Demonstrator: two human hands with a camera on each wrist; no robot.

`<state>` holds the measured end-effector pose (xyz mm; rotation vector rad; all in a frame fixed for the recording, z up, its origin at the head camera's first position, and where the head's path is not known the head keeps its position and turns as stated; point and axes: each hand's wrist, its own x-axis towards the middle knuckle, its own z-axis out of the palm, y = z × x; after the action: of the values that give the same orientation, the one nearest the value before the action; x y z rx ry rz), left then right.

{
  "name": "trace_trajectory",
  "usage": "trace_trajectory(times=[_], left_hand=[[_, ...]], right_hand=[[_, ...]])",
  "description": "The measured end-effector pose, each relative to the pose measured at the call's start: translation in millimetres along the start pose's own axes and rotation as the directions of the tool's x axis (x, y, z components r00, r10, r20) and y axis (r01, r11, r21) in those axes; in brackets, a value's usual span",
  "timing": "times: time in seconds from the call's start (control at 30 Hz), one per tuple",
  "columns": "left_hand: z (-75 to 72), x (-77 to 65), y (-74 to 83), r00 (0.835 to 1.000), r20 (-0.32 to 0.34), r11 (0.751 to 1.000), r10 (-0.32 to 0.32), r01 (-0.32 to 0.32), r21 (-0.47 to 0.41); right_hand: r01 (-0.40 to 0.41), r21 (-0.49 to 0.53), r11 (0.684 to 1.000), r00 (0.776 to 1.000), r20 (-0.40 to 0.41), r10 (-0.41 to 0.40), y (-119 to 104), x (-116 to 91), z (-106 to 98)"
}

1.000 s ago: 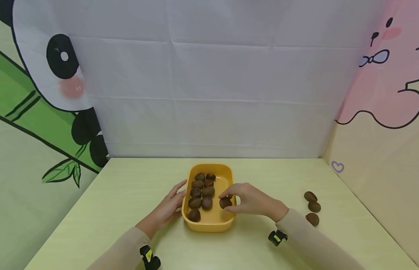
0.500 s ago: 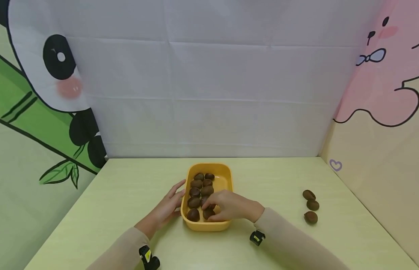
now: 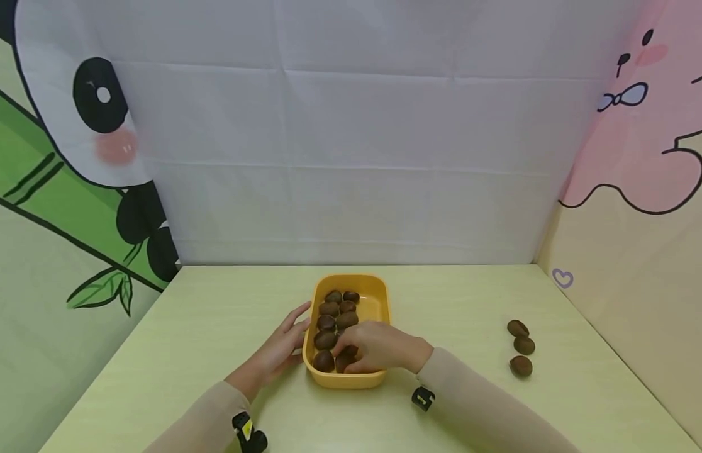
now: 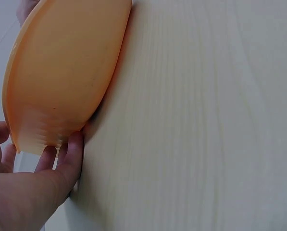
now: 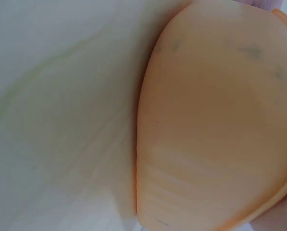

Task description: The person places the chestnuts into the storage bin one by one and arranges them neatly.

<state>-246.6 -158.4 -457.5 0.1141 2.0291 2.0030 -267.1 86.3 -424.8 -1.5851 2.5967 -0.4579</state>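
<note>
A yellow plastic tray (image 3: 378,308) holds two columns of brown chestnuts (image 3: 324,340) along its left side. My right hand (image 3: 385,347) reaches over the tray's right rim. Its thumb and fingers pinch a chestnut (image 3: 344,362) low at the near end, beside the nearest chestnut of the left column. That hand partly covers the chestnut just behind. Against the tray's left wall rests my left hand (image 3: 276,353), its fingers extended. In the left wrist view its fingertips touch the tray's outer wall (image 4: 66,67). The right wrist view is mostly filled by the tray's outside (image 5: 215,120).
Three loose chestnuts (image 3: 524,345) lie in a short line on the right of the pale wooden table (image 3: 458,296). A white sheet (image 3: 362,126) hangs behind the table's far edge. Printed cartoon walls stand at both sides.
My right hand has carried its chestnut from the tray's right side leftward and toward me, down to the near end of the second column. The left hand stays at the tray's wall.
</note>
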Motion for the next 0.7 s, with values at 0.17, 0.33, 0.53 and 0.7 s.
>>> trace_trajectory(times=[0.17,0.33,0.53,0.7], left_hand=[[1.1,-0.2,-0.8,1.0,-0.008,1.0,-0.001,0.001,-0.002],[1.6,-0.8,-1.0,1.0,-0.01,1.0,0.0,0.0,-0.003],[1.6,-0.8,-0.9,1.0,-0.005,1.0,0.004,-0.004,-0.001],[0.9,-1.2,-0.7,1.0,0.003,1.0,0.009,-0.009,-0.001]], right_hand=[[0.001,-0.01,1.0,1.0,-0.008,-0.001,-1,-1,2],[0.014,0.001,1.0,1.0,-0.021,-0.014,-1,-2,0],[-0.023,0.018,1.0,0.999,-0.031,0.024,0,-9,-7],[-0.077,0.061,0.995,0.996,-0.045,0.08,0,-25,-23]])
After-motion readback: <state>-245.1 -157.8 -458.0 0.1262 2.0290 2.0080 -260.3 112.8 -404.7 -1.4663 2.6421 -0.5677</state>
